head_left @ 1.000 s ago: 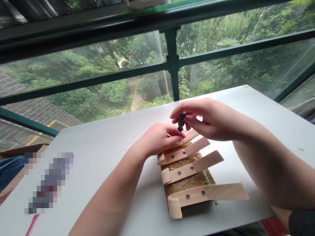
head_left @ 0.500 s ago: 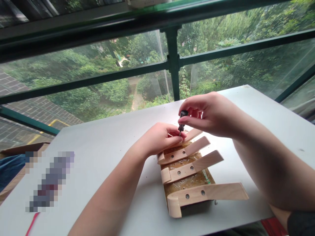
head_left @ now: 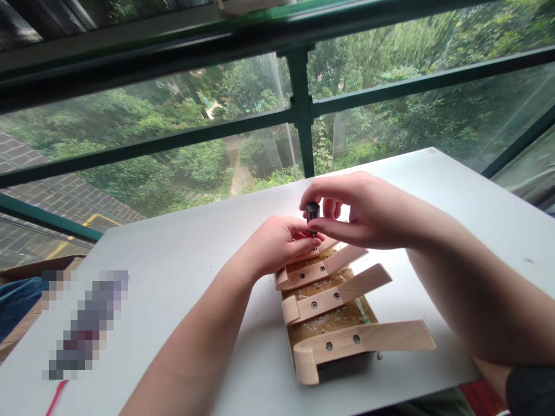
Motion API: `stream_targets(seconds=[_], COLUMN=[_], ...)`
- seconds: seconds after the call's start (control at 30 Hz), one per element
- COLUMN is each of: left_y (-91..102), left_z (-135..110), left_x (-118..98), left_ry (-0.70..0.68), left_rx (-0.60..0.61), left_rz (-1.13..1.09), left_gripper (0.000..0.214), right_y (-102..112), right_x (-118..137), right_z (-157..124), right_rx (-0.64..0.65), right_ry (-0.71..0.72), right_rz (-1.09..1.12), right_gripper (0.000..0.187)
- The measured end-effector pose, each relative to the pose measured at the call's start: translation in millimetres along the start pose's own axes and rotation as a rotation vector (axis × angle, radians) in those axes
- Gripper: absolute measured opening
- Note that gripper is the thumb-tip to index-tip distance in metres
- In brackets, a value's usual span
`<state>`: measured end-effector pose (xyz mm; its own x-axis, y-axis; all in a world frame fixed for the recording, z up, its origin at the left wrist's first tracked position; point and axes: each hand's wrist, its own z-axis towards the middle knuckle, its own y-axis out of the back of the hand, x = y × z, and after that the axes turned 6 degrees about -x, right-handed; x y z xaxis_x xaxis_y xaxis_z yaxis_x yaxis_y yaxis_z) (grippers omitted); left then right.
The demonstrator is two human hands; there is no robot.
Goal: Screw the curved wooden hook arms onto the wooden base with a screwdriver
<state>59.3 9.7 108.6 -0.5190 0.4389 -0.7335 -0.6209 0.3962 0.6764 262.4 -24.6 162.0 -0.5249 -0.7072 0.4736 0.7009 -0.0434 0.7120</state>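
A short black-handled screwdriver (head_left: 313, 215) stands nearly upright, pinched between the thumb and fingers of my right hand (head_left: 362, 211). Its tip points down at the farthest wooden piece (head_left: 328, 245), which is partly hidden behind both hands. My left hand (head_left: 281, 242) is closed around the spot just under the handle; what its fingertips pinch is hidden. Several pale wooden pieces with rounded hooked ends lie in a row across a brown board (head_left: 310, 327). The nearest wooden piece (head_left: 385, 337) shows two screws, as do the middle ones.
The board rests on a white table (head_left: 173, 289). A blurred-out object (head_left: 89, 323) with a red cord (head_left: 56, 398) lies at the left. Beyond the table's left edge is a cardboard box (head_left: 71, 266) with blue cloth. Green-framed windows (head_left: 301, 104) rise behind the table.
My right hand has shifted slightly left and down with the screwdriver, whose handle now sits closer to my left fingertips. A screw head now shows below those fingers. My left hand has hardly moved.
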Motion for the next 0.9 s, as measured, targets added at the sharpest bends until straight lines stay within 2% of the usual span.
stream_targets(seconds=[0.13,0.37,0.67,0.77,0.9], left_y=[0.9,0.2,1.0,0.8,0.6], left_z=[0.5,-0.7,-0.9,-0.6,-0.5], left_x=[1.3,0.2,-1.5,-1.5,-1.2], left_ry=[-0.016,0.003,0.032,0.034,0.034], left_rx=[0.0,0.025,0.004,-0.01,0.004], left_rz=[0.014,-0.079,0.037,0.028,0.004], left_gripper=[0.021,0.022,0.026,0.026,0.025], right_y=[2.9,7.1,3.2,-1.6,-7.7], right_x=[0.9,-0.5,3.4,2.3,-1.7], right_z=[-1.8,-2.1,-2.2,-0.8,1.3], right_rx=[-0.005,-0.015,-0.053,-0.097,-0.099], right_ry=[0.073,-0.001,-0.083,-0.077,-0.022], right_rz=[0.052,0.018,-0.037,-0.041,-0.031], right_gripper=[0.033,0.023,0.009,0.01,0.022])
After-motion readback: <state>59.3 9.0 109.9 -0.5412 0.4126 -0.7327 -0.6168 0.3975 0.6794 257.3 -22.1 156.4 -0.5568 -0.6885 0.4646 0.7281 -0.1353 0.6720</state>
